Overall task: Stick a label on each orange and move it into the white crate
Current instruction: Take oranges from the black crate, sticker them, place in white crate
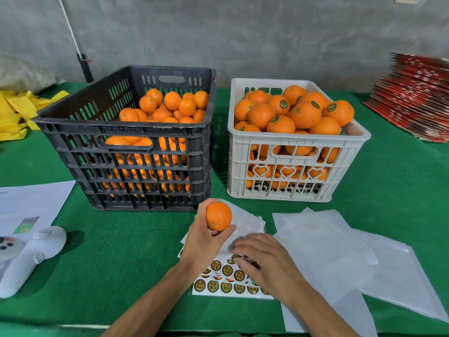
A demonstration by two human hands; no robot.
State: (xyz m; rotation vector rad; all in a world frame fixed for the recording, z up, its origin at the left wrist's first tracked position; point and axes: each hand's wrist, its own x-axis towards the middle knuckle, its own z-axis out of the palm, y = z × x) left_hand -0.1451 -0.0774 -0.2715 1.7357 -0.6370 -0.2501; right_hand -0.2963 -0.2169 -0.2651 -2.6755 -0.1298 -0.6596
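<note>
Our left hand (204, 239) grips an unlabelled orange (219, 216); our right hand (261, 259) (fingers curled) picks at the label sheet (226, 285).

Two crates sitting side by side on the tabletop (136, 242), sticker sheet in front.

Taking the slatted crate (126, 152) as landmark: the heart-cutout crate (296, 166) is standing just to its right, both holding oranges. In front of it, toward its right corner, the left hand (204, 239) is holding an orange (219, 216) above the label sheet (226, 283), with the right hand (264, 261) resting on that sheet. Loose backing sheets (340, 259) are lying further right. To its front left a printed paper (29, 205) and a handheld device (26, 259) are lying; foam netting (17, 113) is piling up at its left, flattened cartons (418, 98) sitting far right.
</note>
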